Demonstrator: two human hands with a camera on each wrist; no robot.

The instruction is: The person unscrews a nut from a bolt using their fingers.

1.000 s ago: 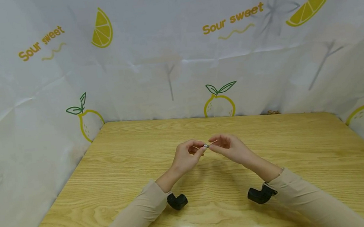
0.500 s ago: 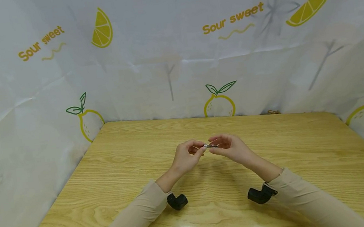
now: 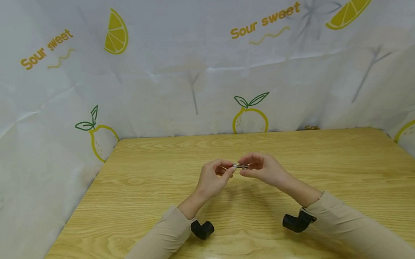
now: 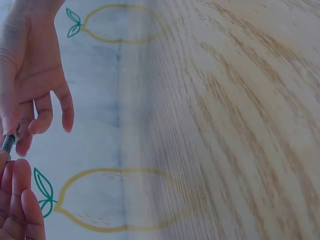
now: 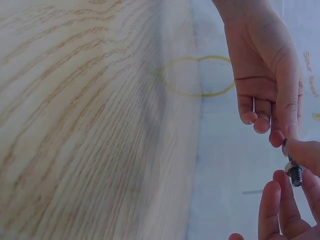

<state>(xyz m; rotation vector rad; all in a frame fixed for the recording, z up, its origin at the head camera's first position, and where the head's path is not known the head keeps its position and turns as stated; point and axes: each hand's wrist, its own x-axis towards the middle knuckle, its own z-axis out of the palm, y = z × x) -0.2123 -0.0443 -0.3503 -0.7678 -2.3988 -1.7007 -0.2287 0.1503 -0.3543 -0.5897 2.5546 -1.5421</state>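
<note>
A small metal bolt (image 3: 237,166) lies roughly level between the two hands, raised above the wooden table. My left hand (image 3: 213,178) pinches its left end between thumb and fingers, hiding that end. A nut (image 5: 289,168) sits on the shaft, and the threaded end points toward my right palm in the right wrist view. My right hand (image 3: 267,170) comes in from the other side, its thumb and fingertips curled around the nut. At the edge of the left wrist view, the bolt's threads (image 4: 8,143) show between both sets of fingertips.
The wood-grain table (image 3: 157,161) spans the lower part of the head view. Behind it hangs a white cloth (image 3: 172,90) printed with lemons and lettering. Black wrist mounts (image 3: 298,221) hang below both beige sleeves (image 3: 353,224).
The right fingers have shifted around the bolt, so more of its shaft and the nut now show. The left hand has kept its grip and place.
</note>
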